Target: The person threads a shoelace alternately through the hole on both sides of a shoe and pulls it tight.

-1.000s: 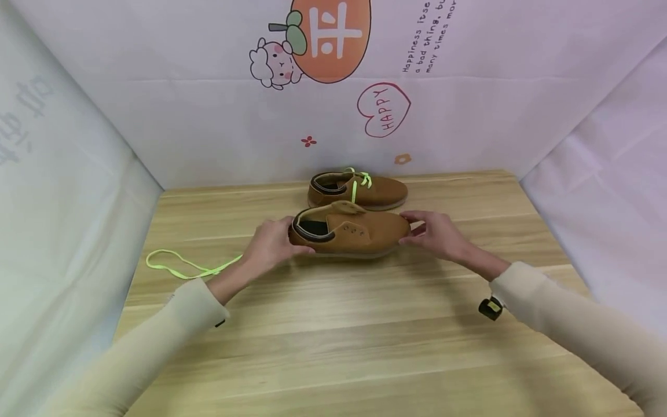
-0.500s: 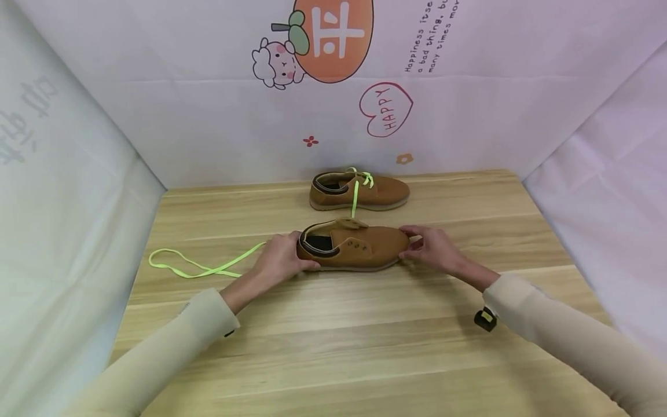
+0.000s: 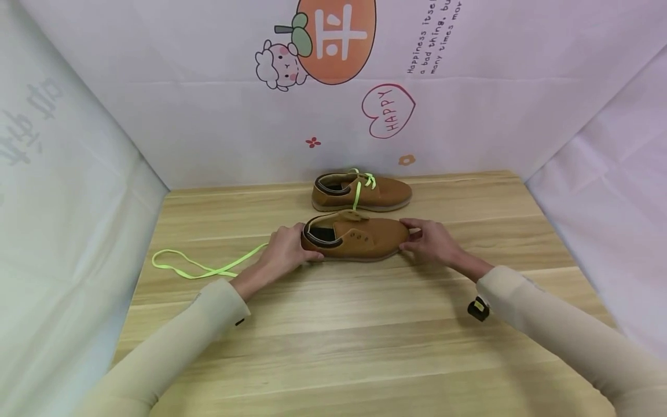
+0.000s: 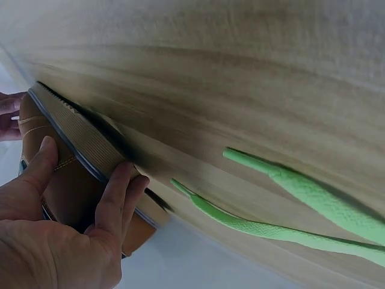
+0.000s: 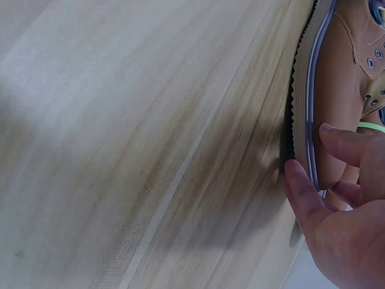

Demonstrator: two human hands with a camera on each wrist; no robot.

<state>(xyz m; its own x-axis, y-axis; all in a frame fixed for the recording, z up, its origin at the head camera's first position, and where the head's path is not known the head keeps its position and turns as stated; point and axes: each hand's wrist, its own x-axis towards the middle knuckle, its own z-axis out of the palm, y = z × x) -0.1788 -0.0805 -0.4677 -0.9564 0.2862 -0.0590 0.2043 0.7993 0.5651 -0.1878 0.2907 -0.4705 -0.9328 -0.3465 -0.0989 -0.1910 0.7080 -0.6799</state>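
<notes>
A brown leather shoe [image 3: 388, 236] lies sideways before me in the head view, toe to the right, its eyelets bare of lace and its tongue flap raised. My left hand [image 3: 283, 250] grips its heel; in the left wrist view the thumb is on the leather and fingers are at the sole. At the toe, my right hand [image 3: 433, 242] pinches the shoe, thumb on the upper and fingers by the sole's edge, as the right wrist view shows. Behind it stands a matching shoe [image 3: 393, 192] with a neon-green lace tied in a bow.
A loose neon-green shoelace [image 4: 313, 192] lies looped on the wooden table [image 3: 333, 341], left of my left hand. White printed cloth [image 3: 219, 121] rises behind the table, with more cloth on both sides. The second shoe stands close to the back cloth.
Held by both hands, the front shoe first came toward me, away from the rear shoe, then went back closer to it and slightly right. The rear shoe and loose lace stay put.
</notes>
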